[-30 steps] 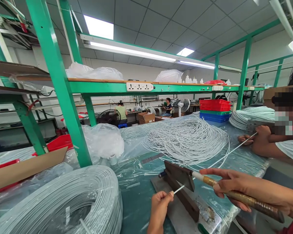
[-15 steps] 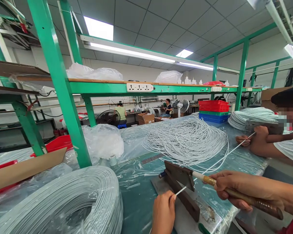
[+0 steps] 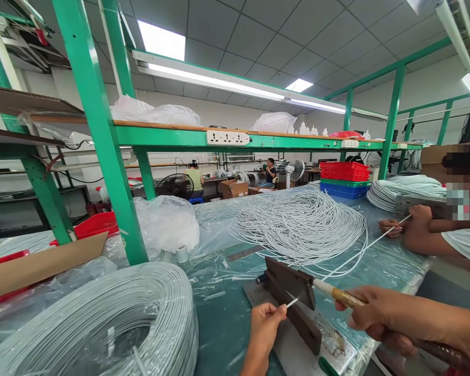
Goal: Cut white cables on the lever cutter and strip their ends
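Observation:
My left hand is closed, its thumb and finger pinching a thin white cable whose short end points at the cutter. The lever cutter has a dark metal blade over a dark bar on a grey metal base plate. Around its long handle, pale near the blade and brown further back, my right hand is wrapped. Left of the cutter lies a large wrapped coil of white cable, with short white pieces showing at its middle. Beyond the blade spreads a loose heap of white cable.
A steel ruler and a small white roll lie behind the cutter. At right, a co-worker's hands hold a white cable by another metal plate. Stacked red and blue trays stand at the back. A green post rises at left.
My left hand has moved slightly up and right, with the cable tip now close to its fingers. My right hand and the handle's rear end sit a little lower. The view has shifted slightly.

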The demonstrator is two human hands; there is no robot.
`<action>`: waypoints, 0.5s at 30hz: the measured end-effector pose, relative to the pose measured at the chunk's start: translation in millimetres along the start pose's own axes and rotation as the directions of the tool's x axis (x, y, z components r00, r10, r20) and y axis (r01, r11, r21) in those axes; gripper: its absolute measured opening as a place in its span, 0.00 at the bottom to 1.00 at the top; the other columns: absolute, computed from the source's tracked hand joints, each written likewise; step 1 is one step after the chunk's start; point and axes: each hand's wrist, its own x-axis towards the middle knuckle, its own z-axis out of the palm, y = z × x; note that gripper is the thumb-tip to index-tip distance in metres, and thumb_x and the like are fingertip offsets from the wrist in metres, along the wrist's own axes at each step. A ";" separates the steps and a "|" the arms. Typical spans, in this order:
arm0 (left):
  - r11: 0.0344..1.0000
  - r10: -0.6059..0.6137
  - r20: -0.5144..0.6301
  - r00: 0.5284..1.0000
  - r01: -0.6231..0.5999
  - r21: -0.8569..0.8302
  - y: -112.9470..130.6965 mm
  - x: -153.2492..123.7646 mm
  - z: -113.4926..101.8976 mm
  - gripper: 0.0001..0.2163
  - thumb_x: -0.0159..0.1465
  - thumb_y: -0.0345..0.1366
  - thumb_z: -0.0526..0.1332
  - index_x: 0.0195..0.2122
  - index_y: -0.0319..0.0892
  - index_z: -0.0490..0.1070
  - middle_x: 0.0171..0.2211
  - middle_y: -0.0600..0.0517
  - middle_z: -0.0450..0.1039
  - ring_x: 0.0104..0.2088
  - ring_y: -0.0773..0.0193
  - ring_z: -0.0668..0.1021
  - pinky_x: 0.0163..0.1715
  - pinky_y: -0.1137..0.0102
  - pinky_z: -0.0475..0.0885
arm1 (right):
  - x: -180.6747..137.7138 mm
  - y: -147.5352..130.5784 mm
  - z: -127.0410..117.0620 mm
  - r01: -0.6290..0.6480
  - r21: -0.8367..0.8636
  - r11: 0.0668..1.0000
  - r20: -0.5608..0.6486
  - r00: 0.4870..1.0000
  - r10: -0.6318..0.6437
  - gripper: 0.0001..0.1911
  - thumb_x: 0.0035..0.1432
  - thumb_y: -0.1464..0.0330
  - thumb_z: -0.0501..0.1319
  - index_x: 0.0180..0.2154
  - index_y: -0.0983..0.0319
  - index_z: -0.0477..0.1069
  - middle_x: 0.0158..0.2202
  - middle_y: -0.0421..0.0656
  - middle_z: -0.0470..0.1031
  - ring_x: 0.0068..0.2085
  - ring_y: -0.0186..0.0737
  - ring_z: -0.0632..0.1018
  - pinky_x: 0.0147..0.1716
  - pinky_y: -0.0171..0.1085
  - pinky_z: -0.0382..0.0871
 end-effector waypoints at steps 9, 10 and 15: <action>0.999 -0.052 0.018 0.999 0.052 -0.006 2.0 -0.2 -2.8 0.20 0.35 0.55 0.61 0.11 0.43 0.60 0.08 0.62 0.46 0.13 0.74 0.50 0.16 0.74 0.43 | 4.7 23.9 3.0 0.028 0.046 0.999 0.013 1.000 -0.029 0.15 0.37 0.65 0.57 0.31 0.61 0.56 0.11 0.30 0.54 0.08 0.24 0.51 0.09 0.27 0.39; 0.998 -0.059 0.020 0.998 0.059 -0.005 2.6 -0.8 -3.0 0.20 0.34 0.55 0.61 0.11 0.43 0.60 0.08 0.62 0.46 0.13 0.74 0.50 0.16 0.74 0.44 | 3.2 24.8 3.8 0.049 0.033 0.998 0.014 0.999 -0.049 0.15 0.38 0.65 0.57 0.31 0.61 0.56 0.11 0.29 0.53 0.08 0.23 0.50 0.09 0.27 0.39; 0.997 -0.070 0.025 0.997 0.071 -0.019 0.8 -1.4 -1.8 0.20 0.34 0.55 0.62 0.12 0.42 0.61 0.08 0.62 0.46 0.12 0.75 0.49 0.15 0.74 0.42 | -2.3 33.6 8.5 0.144 -0.141 0.979 -0.054 0.987 -0.153 0.17 0.44 0.64 0.56 0.37 0.63 0.58 0.14 0.29 0.53 0.12 0.23 0.53 0.11 0.25 0.46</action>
